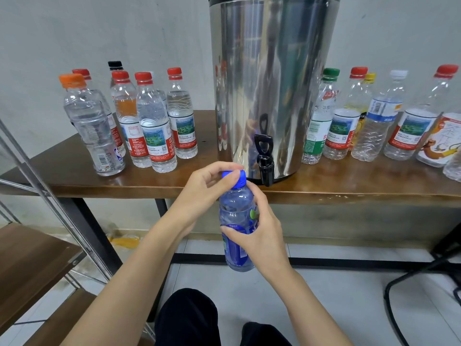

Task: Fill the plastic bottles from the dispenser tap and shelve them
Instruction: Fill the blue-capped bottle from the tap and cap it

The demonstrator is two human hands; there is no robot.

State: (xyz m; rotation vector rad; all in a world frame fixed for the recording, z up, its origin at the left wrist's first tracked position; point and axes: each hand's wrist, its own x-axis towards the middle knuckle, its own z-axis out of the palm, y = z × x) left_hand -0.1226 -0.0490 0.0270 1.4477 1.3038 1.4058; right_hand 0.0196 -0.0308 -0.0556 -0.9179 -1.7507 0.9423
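Two hands share one blue-labelled bottle (235,213) in the head view, held in the air in front of the edge of the surface (349,182), just left of and below the black tap (265,161) of the steel dispenser (272,71). The right hand (262,228) wraps its grip round the bottle's middle to keep it upright and steady. The left hand (207,186) has its grip pinched on the blue cap (234,176), thumb and fingers curled over it for turning. Whether the cap is going on or coming off I cannot tell, nor how full the bottle is. Capped bottles left of the dispenser (154,121) look filled, so they likely wait for shelving; those on its right (374,126) look mostly empty, probably queued for the tap. A wooden shelf (30,255) on a metal frame stands low at the left, near the filled group.
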